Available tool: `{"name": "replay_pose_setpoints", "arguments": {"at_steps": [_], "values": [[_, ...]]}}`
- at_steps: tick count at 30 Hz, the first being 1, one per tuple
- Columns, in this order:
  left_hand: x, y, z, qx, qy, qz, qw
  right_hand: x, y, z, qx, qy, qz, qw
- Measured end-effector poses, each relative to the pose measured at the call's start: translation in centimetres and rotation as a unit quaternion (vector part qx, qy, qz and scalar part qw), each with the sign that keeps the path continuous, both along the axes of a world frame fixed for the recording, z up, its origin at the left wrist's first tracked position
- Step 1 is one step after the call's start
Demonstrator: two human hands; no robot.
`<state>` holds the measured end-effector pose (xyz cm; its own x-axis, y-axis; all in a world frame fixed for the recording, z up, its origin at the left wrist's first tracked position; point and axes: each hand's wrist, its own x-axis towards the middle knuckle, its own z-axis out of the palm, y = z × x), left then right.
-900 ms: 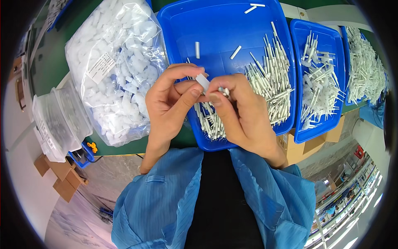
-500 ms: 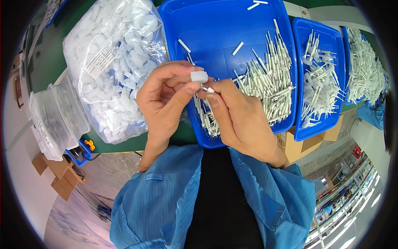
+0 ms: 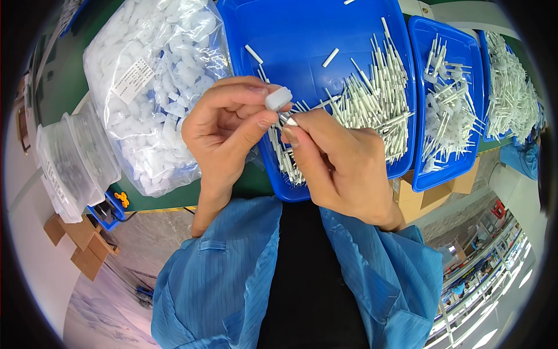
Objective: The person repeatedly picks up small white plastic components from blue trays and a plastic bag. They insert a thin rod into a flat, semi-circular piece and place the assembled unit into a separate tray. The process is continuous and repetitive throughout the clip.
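Observation:
My left hand [image 3: 229,119] pinches a small white plastic cap-like piece [image 3: 278,99] between thumb and fingers. Close against it, my right hand [image 3: 337,157] grips a thin rod with a white sleeve [image 3: 289,119]; its metal end points at the underside of the white piece. Whether the rod's tip is inside the piece, I cannot tell. Both hands are held over the near left part of a large blue tray [image 3: 279,35], which bears many similar white-sleeved rods [image 3: 378,99].
A clear bag of white plastic pieces [image 3: 157,104] lies at left, beside stacked clear plastic containers [image 3: 70,163]. Right of the big tray stands a smaller blue tray [image 3: 433,181] of rods with white pieces. Farther right is another heap of rods [image 3: 511,87]. A cardboard box [image 3: 418,200] sits below.
The white piece has tilted in my left fingers, and that hand has shifted slightly left. My right hand keeps the rod close to it. The whole view has shifted a little.

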<state>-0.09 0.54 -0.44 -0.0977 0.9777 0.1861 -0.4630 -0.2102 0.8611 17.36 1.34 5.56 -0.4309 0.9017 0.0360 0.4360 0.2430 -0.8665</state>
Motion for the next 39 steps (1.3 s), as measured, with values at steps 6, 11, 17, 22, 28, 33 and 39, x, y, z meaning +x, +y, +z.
{"name": "replay_pose_setpoints", "arguments": {"at_steps": [6,11,17,22,28,33,39], "values": [[-0.1,0.0,-0.4,0.023,0.037,-0.016,0.999,0.2,0.1,-0.1,-0.015,0.057,-0.041,0.997],[0.1,0.0,-0.5,0.043,0.108,0.000,0.993,0.1,0.2,-0.2,0.025,0.028,-0.046,0.998],[0.1,0.0,0.0,0.081,0.049,0.017,0.995,0.1,0.8,-0.2,0.057,0.032,0.026,0.998],[-0.7,-0.1,-0.1,0.077,0.046,-0.005,0.996,0.3,1.0,-1.3,-0.138,0.208,0.076,0.965],[-1.1,0.1,0.4,0.137,0.154,0.014,0.978,0.1,0.0,-0.3,0.076,0.032,0.057,0.995],[-0.7,0.0,0.4,0.175,0.160,0.036,0.971,-0.5,-1.1,-0.2,0.176,-0.021,0.039,0.983],[0.2,0.0,0.2,0.177,0.100,0.047,0.978,-0.2,0.3,-2.6,0.170,0.103,0.039,0.979]]}}
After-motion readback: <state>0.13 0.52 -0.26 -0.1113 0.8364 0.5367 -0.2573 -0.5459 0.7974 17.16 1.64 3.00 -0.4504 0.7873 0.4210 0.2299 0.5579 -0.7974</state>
